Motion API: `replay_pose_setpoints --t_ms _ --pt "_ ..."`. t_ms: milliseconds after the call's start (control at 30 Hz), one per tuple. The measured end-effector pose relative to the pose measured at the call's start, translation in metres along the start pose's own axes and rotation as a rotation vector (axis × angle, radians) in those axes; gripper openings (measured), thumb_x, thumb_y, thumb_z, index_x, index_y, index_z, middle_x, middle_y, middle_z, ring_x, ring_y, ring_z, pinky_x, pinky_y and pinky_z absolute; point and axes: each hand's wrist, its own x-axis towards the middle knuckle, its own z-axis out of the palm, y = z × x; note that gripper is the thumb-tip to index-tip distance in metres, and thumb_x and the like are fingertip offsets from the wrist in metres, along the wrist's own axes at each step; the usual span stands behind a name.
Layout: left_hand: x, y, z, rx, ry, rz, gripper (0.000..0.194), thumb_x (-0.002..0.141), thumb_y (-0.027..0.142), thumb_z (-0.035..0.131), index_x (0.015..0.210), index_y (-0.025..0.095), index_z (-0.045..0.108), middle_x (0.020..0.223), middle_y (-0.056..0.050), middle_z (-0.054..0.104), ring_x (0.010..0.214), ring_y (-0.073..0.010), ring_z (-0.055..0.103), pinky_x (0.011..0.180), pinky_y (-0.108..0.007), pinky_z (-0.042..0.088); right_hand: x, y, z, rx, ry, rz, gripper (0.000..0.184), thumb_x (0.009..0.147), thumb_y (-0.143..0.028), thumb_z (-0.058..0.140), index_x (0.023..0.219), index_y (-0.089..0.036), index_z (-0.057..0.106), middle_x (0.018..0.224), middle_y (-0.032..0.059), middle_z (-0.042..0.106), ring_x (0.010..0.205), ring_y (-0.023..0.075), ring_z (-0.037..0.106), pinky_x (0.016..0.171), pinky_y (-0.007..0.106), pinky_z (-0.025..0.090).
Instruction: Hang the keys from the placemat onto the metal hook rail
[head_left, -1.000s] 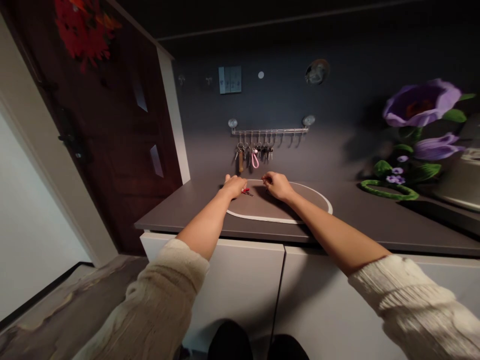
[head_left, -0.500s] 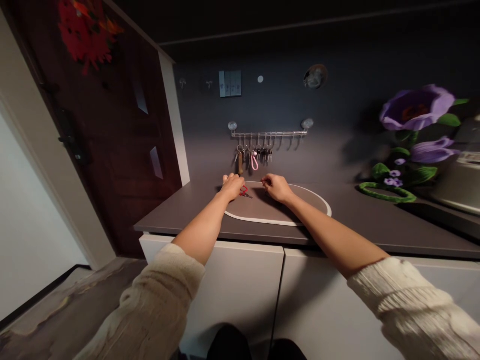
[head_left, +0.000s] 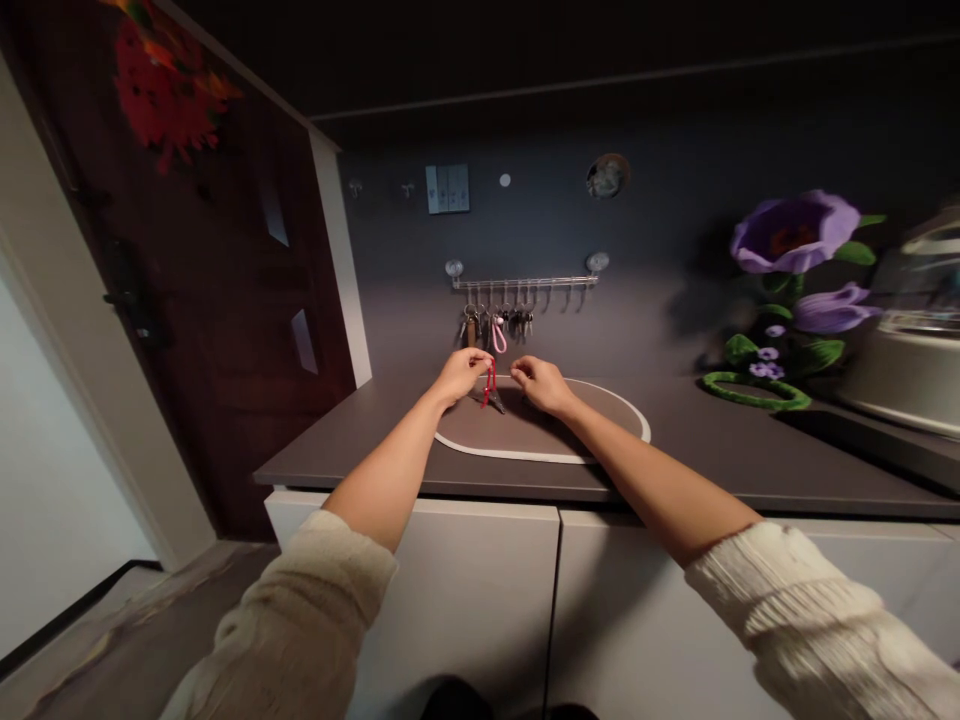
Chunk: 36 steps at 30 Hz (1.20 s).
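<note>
Between the fingertips of my left hand (head_left: 460, 375) is a red cord (head_left: 489, 378). Dark metal keys (head_left: 495, 401) hang at its lower end, just over or touching the brown mat; I cannot tell which. My right hand (head_left: 543, 382) is a short way to the right, thumb and fingers pinched together; anything in that pinch is too small to make out. Both hands are above the white-edged oval mat (head_left: 525, 450). Behind them, several bunches of keys (head_left: 517, 320) hang from a clear hook rail (head_left: 525, 283), one with a pink loop (head_left: 499, 337).
The dark counter (head_left: 720, 450) has white cabinet doors (head_left: 480, 580) beneath it. To the right stand purple fabric flowers (head_left: 795, 245) with a green ring base and a pale domed container (head_left: 900, 365). A dark red door (head_left: 247, 330) is on the left.
My left hand has lifted the red cord from the mat, and it now dangles with the keys. My right hand stays pinched near it. The view has tilted slightly up.
</note>
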Motion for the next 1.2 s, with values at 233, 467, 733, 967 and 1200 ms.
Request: replay_pose_setpoints --t_ms 233,467,733,967,1200 --pt "-0.001 0.006 0.002 -0.276 -0.012 0.028 0.021 0.068 0.025 0.063 0.084 0.012 0.063 0.083 -0.006 0.067 0.077 -0.0131 0.06 0.082 -0.031 0.043 -0.002 -0.008 0.004 0.605 -0.156 0.044 0.026 0.082 -0.032 0.048 0.099 -0.017 0.059 0.098 0.0045 0.064 0.086 0.0136 0.056 0.08 0.029 0.042" --pt "-0.001 0.006 0.002 -0.238 0.0 0.059 0.022 0.068 0.027 0.063 0.084 0.012 0.064 0.085 -0.006 0.068 0.08 -0.0139 0.06 0.082 -0.03 0.043 -0.004 -0.01 0.006 0.932 -0.247 0.138 0.024 0.073 -0.035 0.061 0.087 -0.015 0.059 0.073 0.0016 0.063 0.068 0.0108 0.055 0.071 0.026 0.044" --pt "-0.001 0.004 0.003 -0.104 0.0 0.047 0.023 0.074 0.027 0.058 0.091 0.013 0.063 0.093 -0.007 0.067 0.086 -0.0136 0.06 0.085 -0.028 0.043 -0.002 -0.007 0.006 0.894 -0.192 0.171 0.025 0.069 -0.036 0.065 0.076 -0.014 0.056 0.054 -0.003 0.056 0.049 0.0074 0.052 0.05 0.019 0.039" --pt "-0.001 0.001 0.005 -0.061 0.083 0.027 0.023 0.078 0.032 0.052 0.086 0.012 0.059 0.085 -0.007 0.067 0.08 -0.0132 0.059 0.077 -0.025 0.043 -0.004 -0.009 -0.002 0.91 -0.127 0.202 0.024 0.069 -0.036 0.064 0.074 -0.015 0.055 0.056 -0.0037 0.056 0.046 0.0058 0.05 0.043 0.017 0.035" --pt "-0.01 -0.003 0.012 0.551 0.017 0.079 0.028 0.087 0.03 0.032 0.083 0.016 0.056 0.076 -0.005 0.064 0.072 -0.0146 0.058 0.068 -0.025 0.039 0.007 -0.004 -0.015 1.002 0.02 0.225 0.019 0.072 -0.032 0.061 0.077 -0.015 0.055 0.056 -0.0043 0.053 0.045 0.0049 0.048 0.044 0.017 0.036"
